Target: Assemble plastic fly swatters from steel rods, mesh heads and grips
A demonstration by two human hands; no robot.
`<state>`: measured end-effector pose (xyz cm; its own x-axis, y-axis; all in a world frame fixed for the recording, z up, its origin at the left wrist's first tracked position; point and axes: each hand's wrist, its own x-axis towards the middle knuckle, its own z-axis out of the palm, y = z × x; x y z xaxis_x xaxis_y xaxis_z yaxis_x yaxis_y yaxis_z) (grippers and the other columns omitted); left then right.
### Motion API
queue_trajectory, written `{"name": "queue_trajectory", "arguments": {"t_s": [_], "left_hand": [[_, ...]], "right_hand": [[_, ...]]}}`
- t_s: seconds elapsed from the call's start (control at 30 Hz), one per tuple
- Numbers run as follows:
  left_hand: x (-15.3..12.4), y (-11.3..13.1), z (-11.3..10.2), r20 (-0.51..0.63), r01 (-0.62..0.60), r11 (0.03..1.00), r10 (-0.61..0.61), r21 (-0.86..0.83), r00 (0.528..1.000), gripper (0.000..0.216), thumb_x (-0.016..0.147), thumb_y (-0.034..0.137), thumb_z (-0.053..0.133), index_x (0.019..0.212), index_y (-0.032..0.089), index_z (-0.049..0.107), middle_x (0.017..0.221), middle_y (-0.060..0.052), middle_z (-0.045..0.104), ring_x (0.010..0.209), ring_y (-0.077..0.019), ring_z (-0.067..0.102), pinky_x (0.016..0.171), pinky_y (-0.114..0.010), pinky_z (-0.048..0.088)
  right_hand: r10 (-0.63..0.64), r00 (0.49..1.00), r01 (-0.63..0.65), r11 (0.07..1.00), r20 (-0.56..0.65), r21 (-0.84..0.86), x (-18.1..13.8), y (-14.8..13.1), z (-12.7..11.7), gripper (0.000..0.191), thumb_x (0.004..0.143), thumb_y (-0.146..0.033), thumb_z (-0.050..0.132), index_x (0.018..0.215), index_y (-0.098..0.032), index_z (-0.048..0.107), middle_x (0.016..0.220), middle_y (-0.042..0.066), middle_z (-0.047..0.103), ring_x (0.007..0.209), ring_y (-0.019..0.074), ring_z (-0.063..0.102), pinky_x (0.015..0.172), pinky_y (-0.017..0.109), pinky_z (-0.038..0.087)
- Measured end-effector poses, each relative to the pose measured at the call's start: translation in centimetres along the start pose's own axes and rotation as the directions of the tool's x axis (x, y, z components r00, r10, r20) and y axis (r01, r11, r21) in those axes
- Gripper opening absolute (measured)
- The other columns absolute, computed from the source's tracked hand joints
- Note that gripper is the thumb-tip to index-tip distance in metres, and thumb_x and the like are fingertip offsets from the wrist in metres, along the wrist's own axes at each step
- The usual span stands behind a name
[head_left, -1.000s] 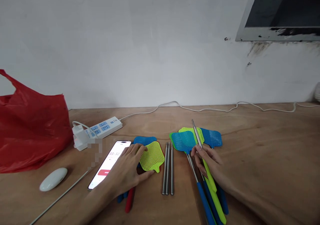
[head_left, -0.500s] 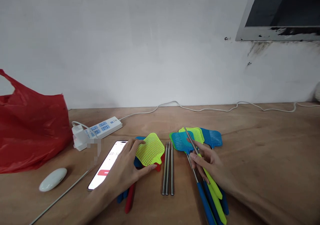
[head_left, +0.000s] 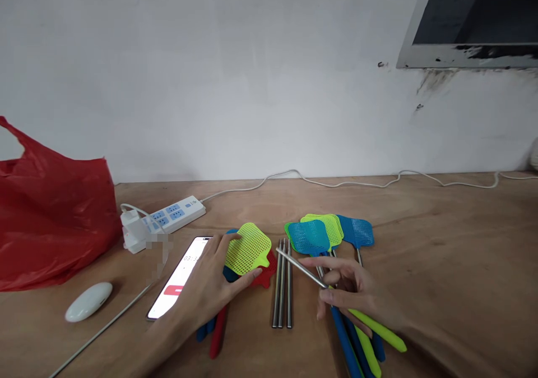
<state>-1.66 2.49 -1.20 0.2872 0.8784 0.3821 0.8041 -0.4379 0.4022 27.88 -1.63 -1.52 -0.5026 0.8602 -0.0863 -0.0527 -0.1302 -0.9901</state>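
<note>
Between thumb and fingers, my left hand (head_left: 212, 277) grips a yellow-green fly swatter head (head_left: 250, 249), a perforated plate with a short neck. Beneath it show a red swatter head (head_left: 267, 271) and part of a blue one, with red and blue handles (head_left: 218, 333) nearer me. My right hand (head_left: 351, 288) is closed around a yellow-green fly swatter handle (head_left: 382, 331) whose metal rod (head_left: 301, 267) points up and left. The rod's tip is over loose metal rods (head_left: 281, 288) lying side by side. Apart from it, under my right hand, lie several fly swatters (head_left: 309, 236) in blue, green and yellow-green.
At left, a lit phone (head_left: 168, 291) lies partly under my left forearm. Beyond it are a white power strip (head_left: 176, 215), a white oval object (head_left: 89, 302) and a red plastic bag (head_left: 54, 221). A white cable (head_left: 348, 184) runs along the wall.
My right hand has swung the handle's metal rod leftward and down toward the swatter head in my left hand. That yellow-green head has shifted slightly left, uncovering more of the red one.
</note>
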Motion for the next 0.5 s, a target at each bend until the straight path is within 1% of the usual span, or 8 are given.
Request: {"name": "queue_trajectory", "arguments": {"t_s": [0.07, 0.13, 0.23, 0.33, 0.5], "left_hand": [[-0.03, 0.07, 0.02, -0.014, 0.006, 1.0, -0.006, -0.02, 1.0, 0.057, 0.086, 0.063, 0.063, 0.127, 0.026, 0.049, 0.122, -0.01, 0.058, 0.107, -0.0333, 0.062, 0.086, -0.048, 0.053], [-0.08, 0.16, 0.04, -0.014, 0.011, 1.0, -0.012, -0.028, 1.0, 0.056, 0.087, 0.061, 0.063, 0.128, 0.026, 0.047, 0.123, -0.009, 0.057, 0.107, -0.0325, 0.062, 0.085, -0.046, 0.053], [-0.13, 0.3, 0.08, -0.007, 0.026, 0.999, -0.026, -0.026, 1.0, 0.057, 0.087, 0.06, 0.063, 0.129, 0.026, 0.046, 0.121, -0.009, 0.056, 0.103, -0.0317, 0.063, 0.081, -0.044, 0.054], [-0.19, 0.44, 0.11, 0.013, 0.034, 0.999, -0.034, -0.03, 0.999, 0.057, 0.088, 0.062, 0.062, 0.128, 0.026, 0.045, 0.122, -0.009, 0.056, 0.103, -0.0318, 0.063, 0.081, -0.045, 0.053], [-0.36, 0.56, 0.19, 0.02, 0.016, 0.999, -0.015, -0.044, 1.0, 0.056, 0.088, 0.059, 0.063, 0.129, 0.025, 0.045, 0.124, -0.01, 0.058, 0.106, -0.0327, 0.063, 0.084, -0.046, 0.053]], "right_hand": [[0.037, 0.997, -0.039, 0.999, 0.074, 0.027, -0.07, 0.02, -0.18, 0.064, 0.084, -0.037, 0.074, 0.142, -0.017, 0.054, 0.079, 0.008, 0.079, 0.027, 0.0042, 0.048, 0.028, 0.014, 0.034], [0.058, 0.993, -0.063, 0.997, 0.107, 0.046, -0.07, 0.12, -0.31, 0.067, 0.082, -0.036, 0.077, 0.142, -0.017, 0.054, 0.076, 0.006, 0.079, 0.027, 0.0039, 0.048, 0.028, 0.013, 0.034], [0.075, 0.99, -0.082, 0.995, 0.121, 0.049, -0.04, 0.19, -0.37, 0.068, 0.08, -0.035, 0.078, 0.143, -0.018, 0.055, 0.073, 0.004, 0.077, 0.027, 0.0032, 0.047, 0.027, 0.012, 0.034], [0.096, 0.985, -0.102, 0.994, 0.144, 0.033, -0.02, 0.21, -0.36, 0.066, 0.082, -0.033, 0.077, 0.143, -0.02, 0.055, 0.074, 0.004, 0.077, 0.028, 0.003, 0.049, 0.029, 0.012, 0.036], [0.083, 0.99, -0.089, 0.995, 0.114, 0.052, 0.16, 0.76, -0.57, 0.066, 0.079, -0.033, 0.078, 0.141, -0.02, 0.058, 0.069, 0.002, 0.075, 0.026, 0.0024, 0.046, 0.027, 0.011, 0.033]]}}
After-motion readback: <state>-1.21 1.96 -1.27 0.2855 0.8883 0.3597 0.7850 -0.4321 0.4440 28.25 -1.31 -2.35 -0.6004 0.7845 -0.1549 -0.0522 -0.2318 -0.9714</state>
